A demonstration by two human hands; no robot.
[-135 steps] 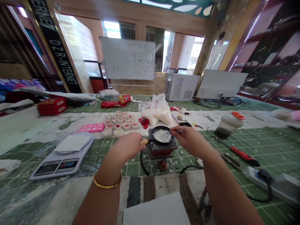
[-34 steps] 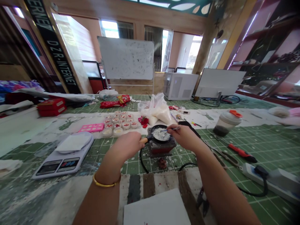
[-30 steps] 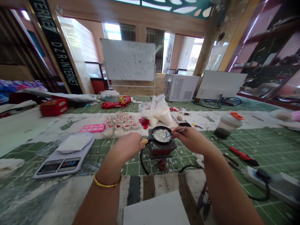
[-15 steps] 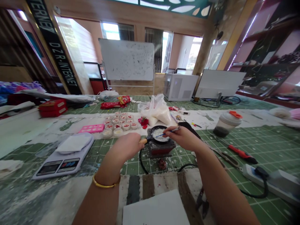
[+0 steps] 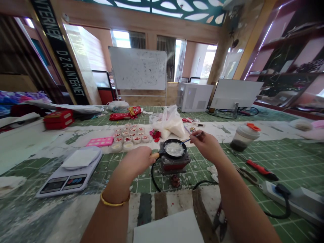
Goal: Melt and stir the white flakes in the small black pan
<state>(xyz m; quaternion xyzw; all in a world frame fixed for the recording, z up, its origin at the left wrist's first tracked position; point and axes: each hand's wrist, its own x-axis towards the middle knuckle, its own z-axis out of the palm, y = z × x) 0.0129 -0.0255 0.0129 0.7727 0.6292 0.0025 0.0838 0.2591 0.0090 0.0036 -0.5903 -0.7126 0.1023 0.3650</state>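
- The left hand (image 5: pixel 140 161), as I'm viewing it from the head camera, is gripping the wooden handle (image 5: pixel 154 155); it is showing me mostly its back, so I'm not seeing the full finger wrap.
- The right hand (image 5: pixel 207 145) is pinching a thin blue tool (image 5: pixel 186 141) between nearly closed fingertips; its tip is reaching over the pan's far right edge, and I'm not able to tell whether it is touching the white contents (image 5: pixel 174 149).
- The pan (image 5: pixel 174 157) is sitting on a small red-sided burner (image 5: pixel 174 166), between both hands.
- I'm judging spills the main risk: a twist of the left wrist could be tipping so shallow a pan.
- A hard push from the tool could be sliding the pan off the burner.
- I'm also minding the black cord (image 5: pixel 153 177), looping below the left hand; a snag could be tugging the burner.
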